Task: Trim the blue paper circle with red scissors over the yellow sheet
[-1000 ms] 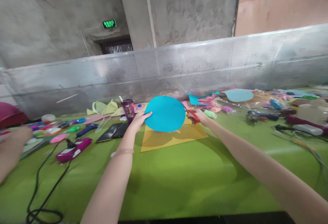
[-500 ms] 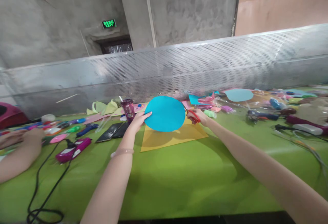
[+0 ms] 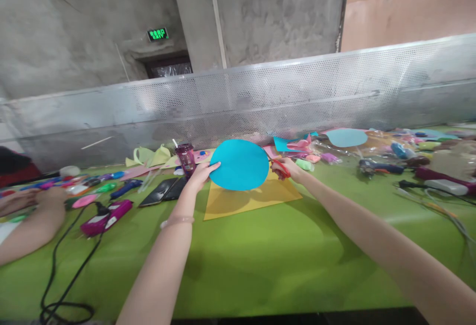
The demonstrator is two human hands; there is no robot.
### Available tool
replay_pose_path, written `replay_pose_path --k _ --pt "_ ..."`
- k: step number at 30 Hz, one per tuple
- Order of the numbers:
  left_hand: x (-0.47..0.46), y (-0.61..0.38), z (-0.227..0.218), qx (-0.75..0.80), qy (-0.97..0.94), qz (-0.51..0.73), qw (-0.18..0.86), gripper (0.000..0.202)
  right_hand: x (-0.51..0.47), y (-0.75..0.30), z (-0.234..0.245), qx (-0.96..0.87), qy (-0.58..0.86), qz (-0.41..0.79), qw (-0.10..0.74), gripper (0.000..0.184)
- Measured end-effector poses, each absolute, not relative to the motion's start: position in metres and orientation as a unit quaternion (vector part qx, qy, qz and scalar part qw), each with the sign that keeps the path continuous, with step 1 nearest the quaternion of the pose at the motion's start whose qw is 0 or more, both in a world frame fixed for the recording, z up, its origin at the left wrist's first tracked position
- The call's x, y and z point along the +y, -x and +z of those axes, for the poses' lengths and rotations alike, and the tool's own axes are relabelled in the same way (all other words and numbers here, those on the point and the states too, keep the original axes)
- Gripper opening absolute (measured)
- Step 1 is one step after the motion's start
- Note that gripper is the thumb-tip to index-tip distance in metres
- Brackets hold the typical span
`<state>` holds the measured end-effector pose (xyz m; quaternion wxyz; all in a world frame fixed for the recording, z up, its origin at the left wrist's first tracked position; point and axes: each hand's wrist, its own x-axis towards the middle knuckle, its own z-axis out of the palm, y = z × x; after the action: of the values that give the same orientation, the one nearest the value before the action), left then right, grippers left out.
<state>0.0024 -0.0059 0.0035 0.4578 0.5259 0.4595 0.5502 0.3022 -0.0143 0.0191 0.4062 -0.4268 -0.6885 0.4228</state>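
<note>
My left hand (image 3: 202, 173) pinches the left edge of a blue paper disc (image 3: 240, 164) and holds it upright above the green table (image 3: 238, 260). My right hand (image 3: 288, 168) is closed round red-handled scissors (image 3: 280, 167) at the disc's right edge. Under the disc lies a yellow-orange paper sheet (image 3: 251, 197), flat on the table.
A dark purple tumbler (image 3: 185, 159), two black phones (image 3: 166, 189) and a magenta glue gun (image 3: 106, 217) with a black cord lie to the left. Another person's arm (image 3: 28, 226) rests at far left. Coloured paper scraps, bags and tools crowd the right, against a perforated metal panel (image 3: 260, 101).
My hands, the disc and the scissors stay put. The other person's arm at far left has shifted further onto the table.
</note>
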Motion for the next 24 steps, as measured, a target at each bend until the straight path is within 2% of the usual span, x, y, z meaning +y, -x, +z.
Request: replay_pose_path --k 24 --pt "-0.0063 -0.0022 0.0029 0.452 -0.525 0.558 0.457 0.038 -0.0097 -0.3039 0.0171 -0.701 0.429 0.406 0.4 0.01"
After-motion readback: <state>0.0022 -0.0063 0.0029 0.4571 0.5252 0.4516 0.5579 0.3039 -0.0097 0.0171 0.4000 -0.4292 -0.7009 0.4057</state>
